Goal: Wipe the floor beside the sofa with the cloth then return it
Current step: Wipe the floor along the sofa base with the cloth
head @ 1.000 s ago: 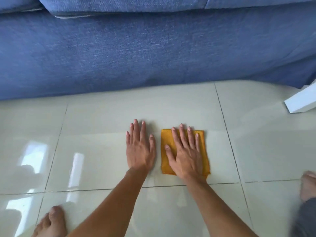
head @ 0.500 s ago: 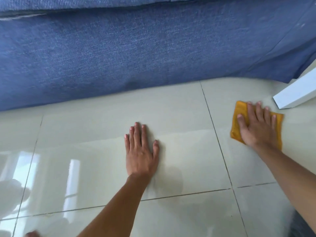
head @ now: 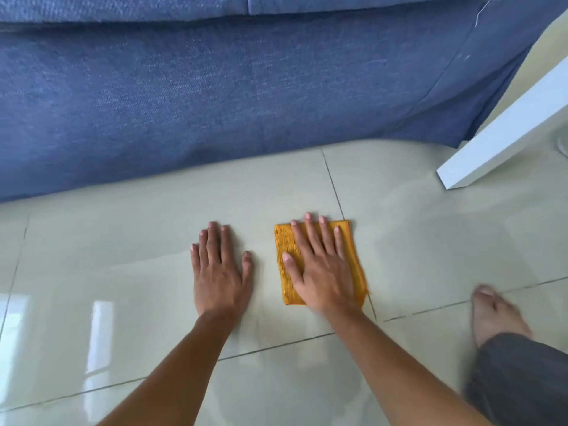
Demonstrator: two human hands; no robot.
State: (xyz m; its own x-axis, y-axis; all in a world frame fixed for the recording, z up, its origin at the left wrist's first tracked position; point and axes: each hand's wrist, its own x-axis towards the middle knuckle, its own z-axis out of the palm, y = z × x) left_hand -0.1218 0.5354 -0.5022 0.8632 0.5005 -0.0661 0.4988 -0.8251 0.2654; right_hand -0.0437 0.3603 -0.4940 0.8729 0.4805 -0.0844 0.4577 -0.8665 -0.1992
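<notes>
A folded orange cloth (head: 285, 241) lies flat on the glossy pale floor tiles (head: 123, 235), just in front of the blue sofa (head: 215, 87). My right hand (head: 319, 265) presses down on it with the palm flat and fingers spread, covering most of the cloth. My left hand (head: 219, 272) rests flat on the bare tile a short way left of the cloth, fingers apart, holding nothing. Both hands point toward the sofa's base.
A white furniture leg (head: 504, 130) slants down to the floor at the right, beside the sofa's corner. My bare foot (head: 495, 315) and grey trouser leg (head: 522, 379) are at the lower right. Window glare shines on the tiles at lower left.
My right hand slid the cloth out to the right near the white leg, then back left beside my left hand. The left hand stayed planted on the tile.
</notes>
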